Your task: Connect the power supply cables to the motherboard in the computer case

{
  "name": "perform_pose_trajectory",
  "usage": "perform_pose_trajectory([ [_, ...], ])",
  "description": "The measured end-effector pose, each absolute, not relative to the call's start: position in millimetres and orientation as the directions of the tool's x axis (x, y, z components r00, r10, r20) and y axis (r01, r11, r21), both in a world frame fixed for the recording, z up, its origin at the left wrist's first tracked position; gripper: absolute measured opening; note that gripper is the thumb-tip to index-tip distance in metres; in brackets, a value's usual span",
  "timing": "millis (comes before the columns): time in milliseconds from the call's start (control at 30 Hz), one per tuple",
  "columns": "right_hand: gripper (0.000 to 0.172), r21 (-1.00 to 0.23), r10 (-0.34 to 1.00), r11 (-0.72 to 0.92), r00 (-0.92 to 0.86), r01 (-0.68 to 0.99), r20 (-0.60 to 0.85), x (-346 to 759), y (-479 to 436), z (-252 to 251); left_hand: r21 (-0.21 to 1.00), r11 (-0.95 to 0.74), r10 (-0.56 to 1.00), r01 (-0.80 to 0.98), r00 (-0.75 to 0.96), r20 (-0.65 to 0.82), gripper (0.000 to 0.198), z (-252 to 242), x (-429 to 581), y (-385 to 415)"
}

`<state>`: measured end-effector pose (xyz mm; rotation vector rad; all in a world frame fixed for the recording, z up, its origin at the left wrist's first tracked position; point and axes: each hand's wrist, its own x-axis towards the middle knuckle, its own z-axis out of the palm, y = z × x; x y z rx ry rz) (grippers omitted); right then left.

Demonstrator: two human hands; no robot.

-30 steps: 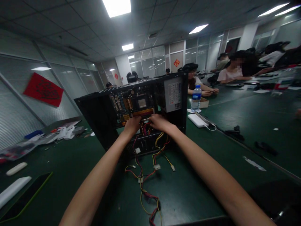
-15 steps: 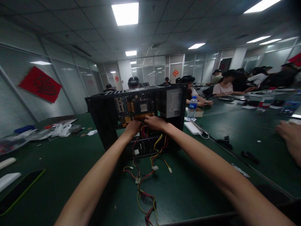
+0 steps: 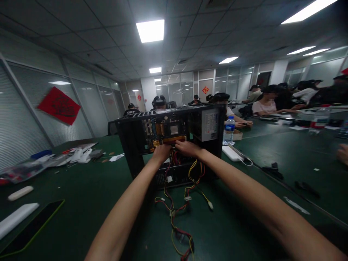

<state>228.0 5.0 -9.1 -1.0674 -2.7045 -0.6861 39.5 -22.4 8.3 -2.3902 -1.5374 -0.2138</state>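
Observation:
A black computer case (image 3: 125,152) stands with its open side facing me, the motherboard (image 3: 181,125) exposed and a grey power supply (image 3: 210,125) at upper right. Both hands are inside, at the lower edge of the board, just under the orange memory slots (image 3: 175,139). My left hand (image 3: 162,152) has its fingers curled in by the slots. Close beside it, my right hand (image 3: 187,148) is closed too, thumb and fingers bent together. What the fingertips grip is hidden. Red, yellow and black power cables (image 3: 174,217) with white connectors trail from the case onto the table.
To the left lie a dark phone-like slab (image 3: 34,228) with a green edge, white bars (image 3: 19,217) and a heap of scraps (image 3: 78,155). A water bottle (image 3: 230,127) and a white power bank (image 3: 231,153) are right of the case. Another person's hand (image 3: 343,154) shows at the right edge.
My view has shifted, so everything sits lower and further right. Both hands remain at the board's lower edge. The other person's hand at right has mostly left view.

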Motion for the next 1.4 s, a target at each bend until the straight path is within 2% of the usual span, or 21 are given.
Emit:
perform_pose_trajectory([
  [500,0.029,0.422,0.587,0.63,-0.755,0.652,0.291,226,3,-5,-0.064,-0.434,0.845,0.899,0.43,0.317,0.033,4,33,-17],
  [967,0.025,0.349,0.618,0.639,-0.727,0.686,0.298,228,7,-8,0.0,-0.399,0.868,0.917,0.378,0.322,0.031,-2,32,-7],
  [1400,0.025,0.35,0.59,0.653,-0.741,0.671,0.321,227,7,-7,0.03,-0.405,0.868,0.914,0.373,0.328,0.03,-1,33,-9],
])
